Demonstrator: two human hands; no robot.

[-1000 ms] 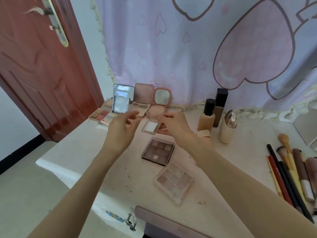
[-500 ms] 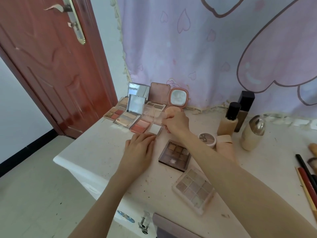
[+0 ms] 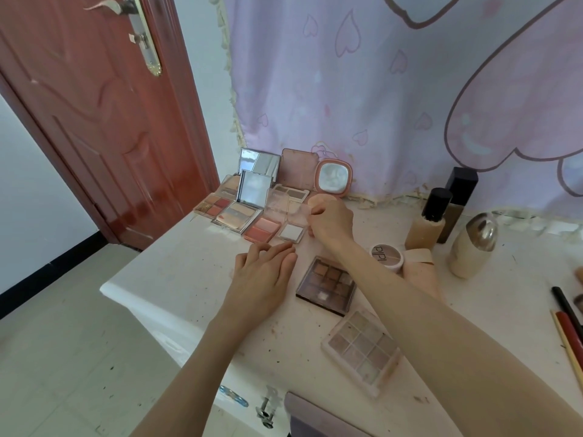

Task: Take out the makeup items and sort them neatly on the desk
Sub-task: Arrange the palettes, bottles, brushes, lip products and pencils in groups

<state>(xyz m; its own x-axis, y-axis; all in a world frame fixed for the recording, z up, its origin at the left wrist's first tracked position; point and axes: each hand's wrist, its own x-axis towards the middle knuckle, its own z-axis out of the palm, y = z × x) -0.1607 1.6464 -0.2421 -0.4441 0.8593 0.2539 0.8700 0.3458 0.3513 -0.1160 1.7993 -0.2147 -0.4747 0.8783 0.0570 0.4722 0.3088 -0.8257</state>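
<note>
Left hand [image 3: 263, 277] flat, fingers spread on table [image 3: 176, 279]; right hand [image 3: 331, 220] pinches clear lid [image 3: 299, 212] of small white-pan compact [image 3: 291, 232].

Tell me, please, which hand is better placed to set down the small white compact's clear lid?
Probably the right hand: its fingers already pinch the clear lid above the small white compact. The left hand rests flat on the desk, nearer the front edge.

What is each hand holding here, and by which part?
The right hand pinches the clear lid of the small white compact at its right edge. The left hand rests flat on the desk, holding nothing.
</note>
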